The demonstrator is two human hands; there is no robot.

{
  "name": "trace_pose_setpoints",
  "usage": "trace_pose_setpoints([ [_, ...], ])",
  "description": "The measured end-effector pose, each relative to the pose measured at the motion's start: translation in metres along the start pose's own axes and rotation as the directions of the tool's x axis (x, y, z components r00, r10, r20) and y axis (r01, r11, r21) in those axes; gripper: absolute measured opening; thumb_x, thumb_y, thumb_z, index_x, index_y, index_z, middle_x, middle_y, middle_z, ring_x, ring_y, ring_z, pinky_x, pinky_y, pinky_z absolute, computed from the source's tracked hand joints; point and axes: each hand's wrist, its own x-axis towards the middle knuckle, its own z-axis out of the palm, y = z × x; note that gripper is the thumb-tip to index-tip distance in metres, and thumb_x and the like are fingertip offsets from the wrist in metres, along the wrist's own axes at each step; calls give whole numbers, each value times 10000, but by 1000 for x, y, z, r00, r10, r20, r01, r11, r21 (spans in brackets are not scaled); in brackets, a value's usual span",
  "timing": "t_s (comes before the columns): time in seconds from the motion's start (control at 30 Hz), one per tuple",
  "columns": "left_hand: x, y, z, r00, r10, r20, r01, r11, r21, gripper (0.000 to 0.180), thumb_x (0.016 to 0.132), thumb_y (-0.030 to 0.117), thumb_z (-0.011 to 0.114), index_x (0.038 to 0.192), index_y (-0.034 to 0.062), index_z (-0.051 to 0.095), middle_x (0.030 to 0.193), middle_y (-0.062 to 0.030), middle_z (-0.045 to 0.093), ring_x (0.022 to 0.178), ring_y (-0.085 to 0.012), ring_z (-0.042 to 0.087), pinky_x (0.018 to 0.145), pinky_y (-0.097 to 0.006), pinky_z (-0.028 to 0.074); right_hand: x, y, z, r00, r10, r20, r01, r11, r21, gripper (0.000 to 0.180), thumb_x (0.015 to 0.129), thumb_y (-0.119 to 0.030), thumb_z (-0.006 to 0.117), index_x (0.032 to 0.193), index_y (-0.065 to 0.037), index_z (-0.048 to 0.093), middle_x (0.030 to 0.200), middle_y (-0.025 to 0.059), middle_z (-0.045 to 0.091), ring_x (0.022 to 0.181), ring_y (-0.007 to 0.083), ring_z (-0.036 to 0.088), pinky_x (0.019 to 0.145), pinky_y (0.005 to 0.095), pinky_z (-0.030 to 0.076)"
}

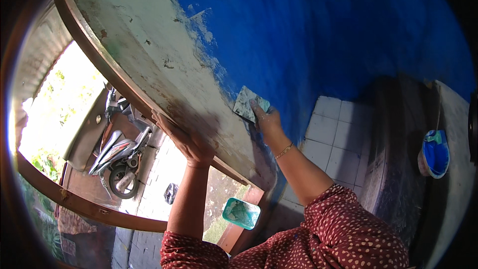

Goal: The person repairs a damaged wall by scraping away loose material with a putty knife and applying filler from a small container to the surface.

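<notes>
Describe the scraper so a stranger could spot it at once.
Find the wall where blue paint meets bare whitish plaster. At that ragged border the right hand presses a flat scraper against the surface. It is the only small, pale, putty-smeared blade there.

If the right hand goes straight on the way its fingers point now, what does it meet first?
The right hand already presses a pale, paint-smeared rectangular pad on the wall. Straight on, up and left, it likely crosses the ragged blue paint edge onto unpainted whitish wall.
</notes>
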Motion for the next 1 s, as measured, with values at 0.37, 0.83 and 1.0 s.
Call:
trace_pose_setpoints([
  [0.37,2,2,-7,981,195,-20,-192,978,80,736,930,425,346,1439,-69,151,1469,-268,205,1369,-403,192,1126,-478,104,-3,-163,96,939,-342,47,344,914,-215,735,754,-510,709,997,165,551,977,292,629,896,360,638,737,427,505],
  [0.83,3,3,-5,981,194,22,-193,981,-9,736,881,297,398,1436,-82,99,1491,-306,120,1394,-451,111,1121,-556,41,-14,-208,96,925,-376,57,380,921,-92,619,753,-446,737,956,120,590,848,254,637,735,314,630,599,433,493],
  [1.0,5,-7,-18,975,221,22,-221,974,49,738,866,262,408,1436,-83,90,1486,-317,113,1391,-460,105,1118,-560,44,-10,-114,51,982,-186,13,185,959,-213,555,765,-446,732,824,89,597,838,215,633,684,282,592,566,427,460],
])
